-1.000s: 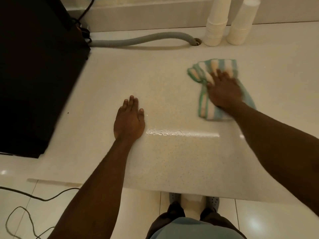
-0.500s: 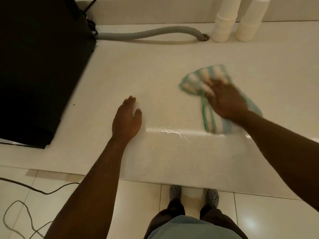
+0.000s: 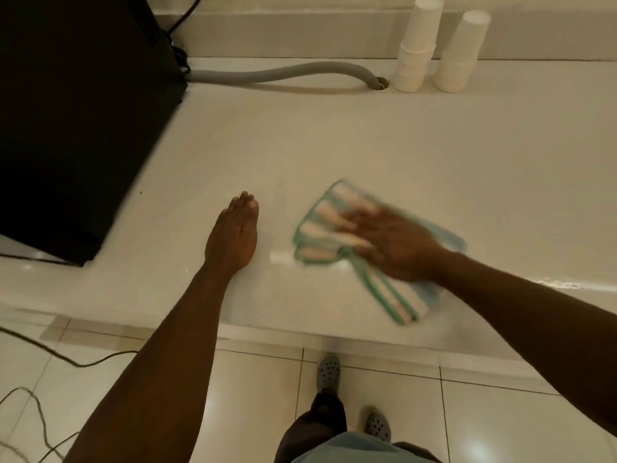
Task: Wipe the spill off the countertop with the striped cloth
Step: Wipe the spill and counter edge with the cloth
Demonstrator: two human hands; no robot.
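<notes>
The green, white and blue striped cloth (image 3: 329, 228) lies bunched on the pale speckled countertop (image 3: 334, 145), blurred by motion. My right hand (image 3: 397, 245) presses flat on top of it, fingers pointing left. A thin wet sheen of the spill (image 3: 280, 257) shows just left of the cloth, near the counter's front. My left hand (image 3: 233, 235) rests flat on the counter to the left of the cloth, holding nothing, a short gap away from it.
A large black appliance (image 3: 76, 111) fills the counter's left side. A grey ribbed hose (image 3: 283, 73) runs along the back into a hole. Two stacks of white paper cups (image 3: 417, 45) stand at the back right. Cables lie on the tiled floor (image 3: 484, 412) below.
My right hand has swept the cloth left and toward the counter's front edge, over the wet streak. My left hand stays planted in place.
</notes>
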